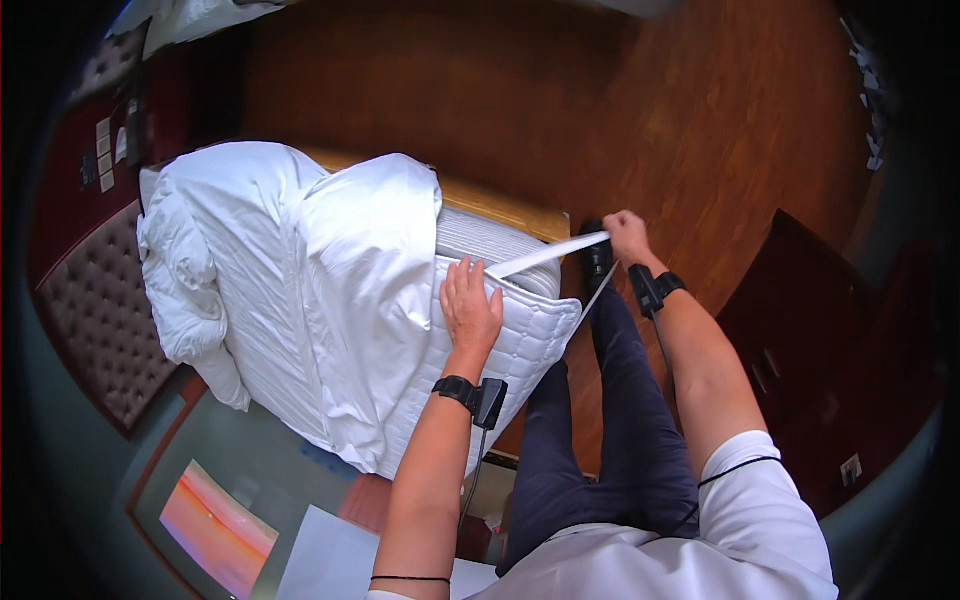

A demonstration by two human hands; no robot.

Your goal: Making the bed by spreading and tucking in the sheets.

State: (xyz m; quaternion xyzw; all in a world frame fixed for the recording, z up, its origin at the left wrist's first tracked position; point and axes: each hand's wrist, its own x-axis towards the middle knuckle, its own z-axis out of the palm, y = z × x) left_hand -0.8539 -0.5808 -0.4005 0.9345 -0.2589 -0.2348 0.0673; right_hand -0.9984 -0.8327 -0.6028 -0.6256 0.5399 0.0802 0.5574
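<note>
My right hand (628,237) grips a white elastic corner strap (551,255) and stretches it out past the corner of the mattress. The strap runs from the edge of a white quilted mattress pad (517,337). Flat on the pad, near its edge, rests my left hand (472,307) with fingers extended. Beside that edge the striped side of the mattress (491,236) shows, along with its rounded corner. Bunched white bedding (300,300) covers the rest of the bed and hides most of the pad.
A wooden bed base (517,210) sticks out under the mattress. At the left stands a tufted headboard (112,322). Dark wooden furniture (802,360) is on the right, above the wood floor (697,135). A picture with orange tones (217,529) shows at lower left.
</note>
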